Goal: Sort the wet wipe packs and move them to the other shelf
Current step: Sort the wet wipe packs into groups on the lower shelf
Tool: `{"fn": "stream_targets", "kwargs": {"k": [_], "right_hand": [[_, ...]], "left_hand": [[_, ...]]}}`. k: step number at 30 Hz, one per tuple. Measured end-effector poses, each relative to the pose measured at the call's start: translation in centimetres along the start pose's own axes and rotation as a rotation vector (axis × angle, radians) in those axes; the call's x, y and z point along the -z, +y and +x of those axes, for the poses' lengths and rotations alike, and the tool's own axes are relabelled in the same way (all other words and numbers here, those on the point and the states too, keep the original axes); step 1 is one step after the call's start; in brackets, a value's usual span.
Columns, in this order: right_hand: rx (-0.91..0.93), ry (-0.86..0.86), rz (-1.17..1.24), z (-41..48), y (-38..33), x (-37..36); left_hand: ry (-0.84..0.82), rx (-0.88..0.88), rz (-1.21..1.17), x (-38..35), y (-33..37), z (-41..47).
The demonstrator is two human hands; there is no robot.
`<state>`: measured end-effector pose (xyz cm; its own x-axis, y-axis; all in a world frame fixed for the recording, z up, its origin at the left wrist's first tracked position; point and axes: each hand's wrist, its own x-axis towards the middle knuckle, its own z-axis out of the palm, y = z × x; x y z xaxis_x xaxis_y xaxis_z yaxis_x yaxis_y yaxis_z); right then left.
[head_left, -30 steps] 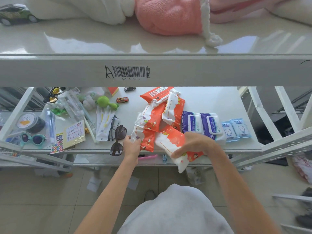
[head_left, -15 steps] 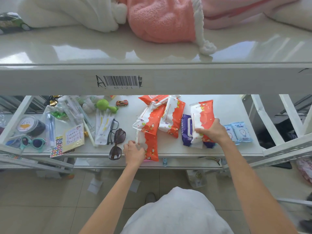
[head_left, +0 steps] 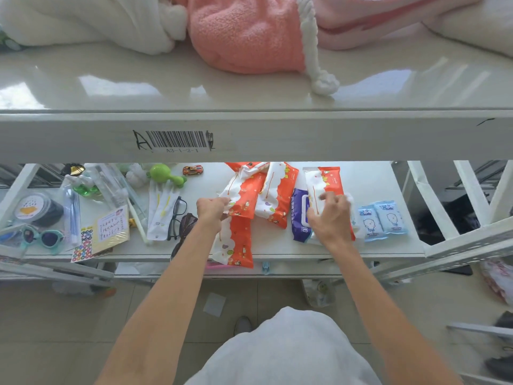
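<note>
While every pack lies on the white lower shelf [head_left: 347, 250], sorting looks barely begun: the right hand [head_left: 330, 218] presses an orange-and-white wipe pack [head_left: 323, 184] onto the purple pack [head_left: 299, 215] near the right edge, and the left hand [head_left: 211, 211] pinches another orange pack [head_left: 244, 198] at mid-shelf.

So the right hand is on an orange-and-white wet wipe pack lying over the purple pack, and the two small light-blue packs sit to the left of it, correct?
Not quite. In the head view the right hand is on the orange-and-white wet wipe pack lying over the purple pack, but the two small light-blue packs sit to its right, near the shelf's end.
</note>
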<state>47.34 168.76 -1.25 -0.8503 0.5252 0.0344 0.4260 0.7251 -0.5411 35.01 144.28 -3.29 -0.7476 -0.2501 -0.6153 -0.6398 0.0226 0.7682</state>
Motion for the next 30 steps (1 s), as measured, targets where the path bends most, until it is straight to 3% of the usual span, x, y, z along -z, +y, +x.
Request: {"fn": "stream_targets", "kwargs": {"k": [3, 6, 8, 10, 12, 15, 18, 21, 24, 30], "right_hand": [[-0.082, -0.378, 0.315, -1.1, -4.3, -1.0], [-0.475, -0.758, 0.827, -1.2, -8.8, -1.7], [-0.597, -0.904, 1.082, -1.2, -10.6, -1.6], [-0.563, -0.957, 1.134, -1.6, -11.1, -1.4], [-0.511, -0.930, 1.105, -1.9, -10.4, -0.6], [-0.384, -0.726, 1.042, -1.3, -7.0, 1.8], [-0.329, -0.396, 0.779, 1.2, -1.9, 4.3], [-0.325, -0.250, 0.554, 3.1, 2.9, 5.0], [-0.288, -0.277, 0.333, 3.3, 5.0, 4.6], [-0.278, -0.457, 0.001, 4.7, 6.4, 4.0]], "left_hand": [[-0.043, 0.014, -0.180, 0.5, 0.9, -1.8], [-0.147, -0.038, -0.210, 1.7, 0.7, -5.7], [-0.227, -0.104, -0.137, 2.7, -0.1, -8.3], [-0.267, -0.151, -0.043, 3.9, -0.7, -10.3], [-0.336, -0.156, 0.014, 4.9, -0.9, -11.1], [-0.439, -0.119, 0.108, 4.1, -0.8, -11.2], [-0.359, -0.222, 0.321, 0.0, -1.5, -9.2], [-0.253, -0.405, 0.569, -5.3, -1.8, -6.8], [-0.154, -0.520, 0.799, -9.4, -2.0, -4.6], [-0.032, -0.412, 1.075, -11.2, -2.6, -2.2]]}}
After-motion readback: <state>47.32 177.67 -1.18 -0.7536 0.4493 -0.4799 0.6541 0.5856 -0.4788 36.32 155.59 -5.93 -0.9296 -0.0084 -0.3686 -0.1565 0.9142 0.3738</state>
